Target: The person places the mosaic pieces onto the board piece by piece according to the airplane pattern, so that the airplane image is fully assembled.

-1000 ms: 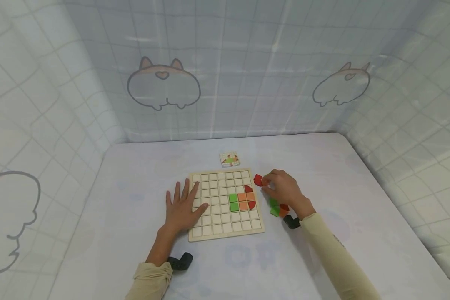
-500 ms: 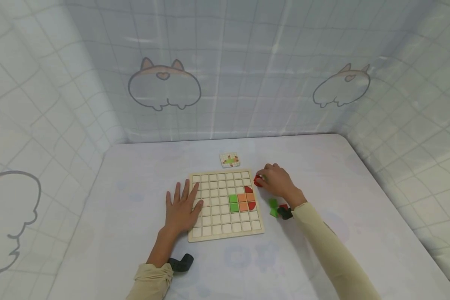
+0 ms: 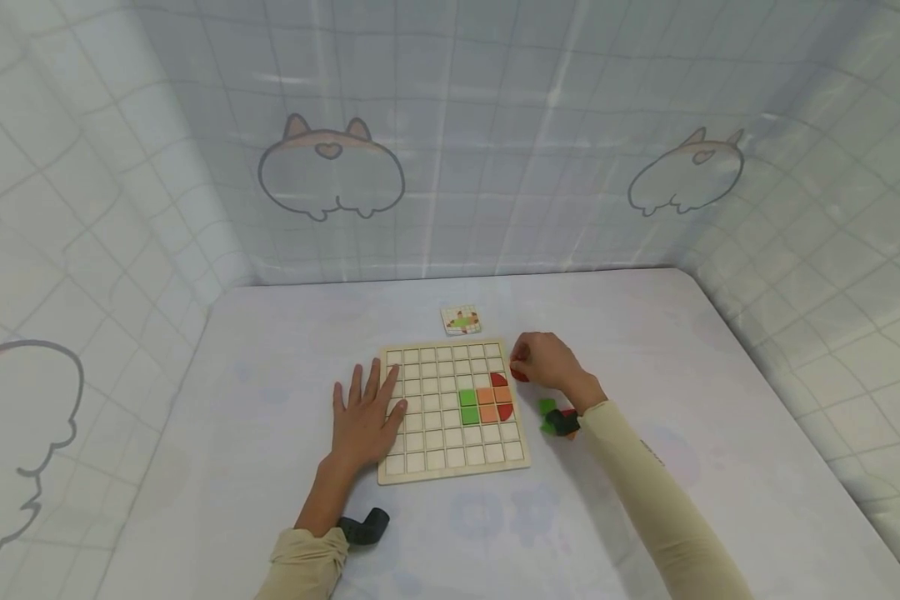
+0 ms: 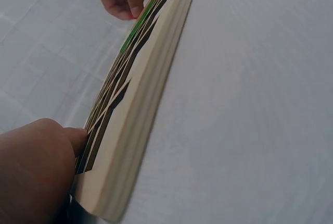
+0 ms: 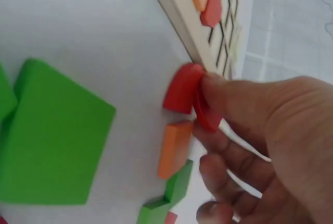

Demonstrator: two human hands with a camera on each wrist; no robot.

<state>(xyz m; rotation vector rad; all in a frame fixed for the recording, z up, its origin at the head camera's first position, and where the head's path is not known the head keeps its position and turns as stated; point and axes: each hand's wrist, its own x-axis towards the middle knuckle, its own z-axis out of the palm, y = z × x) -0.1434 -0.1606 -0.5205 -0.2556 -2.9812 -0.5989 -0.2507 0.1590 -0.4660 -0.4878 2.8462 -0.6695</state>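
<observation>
A square wooden grid board (image 3: 456, 475) lies on the table, with green tiles (image 3: 468, 407), orange tiles (image 3: 487, 405) and red quarter-round tiles (image 3: 498, 380) set in cells on its right side. My left hand (image 3: 363, 425) rests on the board's left edge, fingers spread. Just off the board's right edge, my right hand (image 3: 547, 364) pinches a red quarter-round tile (image 5: 208, 113) between thumb and fingertips. Beside that tile lies another red tile (image 5: 179, 91). An orange tile (image 5: 174, 148) is near the right fingers, partly hidden by them in the head view.
A small patterned card (image 3: 461, 320) lies behind the board. Several loose tiles, among them a green one (image 3: 547, 406), sit right of the board under the right wrist's black camera mount (image 3: 564, 422). Another black mount (image 3: 365, 527) is at the left wrist. Curtain-like walls surround the table.
My right hand has shifted left and slightly away to the red tiles by the board's edge and now pinches one. My left hand stays on the board, its thumb drawn in a little.
</observation>
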